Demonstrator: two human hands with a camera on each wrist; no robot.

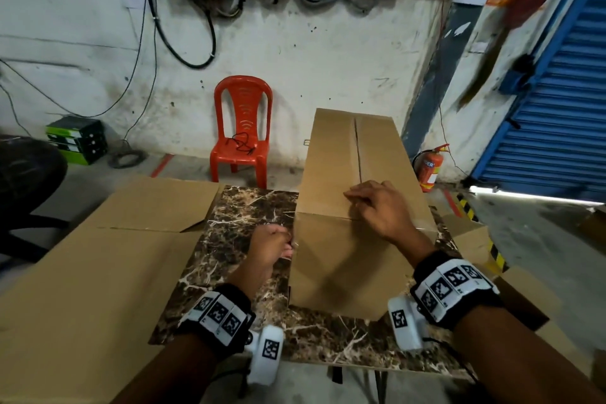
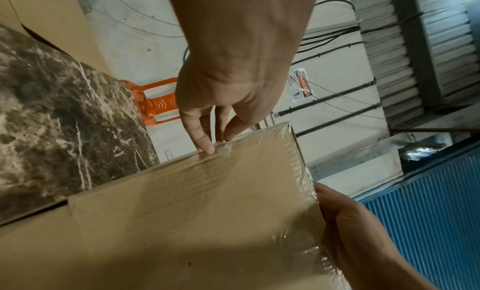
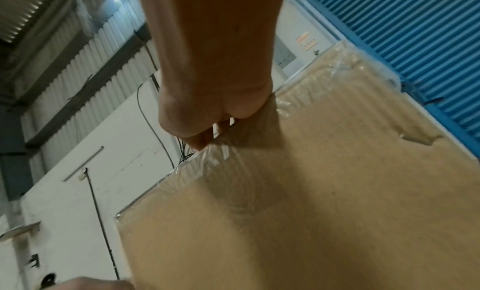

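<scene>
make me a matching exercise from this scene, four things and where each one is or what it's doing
1 left hand
2 right hand
3 red chair
4 fire extinguisher

a on the floor, right of the cardboard box
b rests on top of the box
c pinches clear tape at the box's edge
d against the wall behind the table

Pairs: 1-c, 2-b, 3-d, 4-a

On the table (image 1: pixel 249 207), the box (image 1: pixel 341 154) sits under our right fingers (image 1: pixel 360 195), just right of our left fingers (image 2: pixel 200 134); flat carton (image 1: pixel 98 256) farther left.
</scene>
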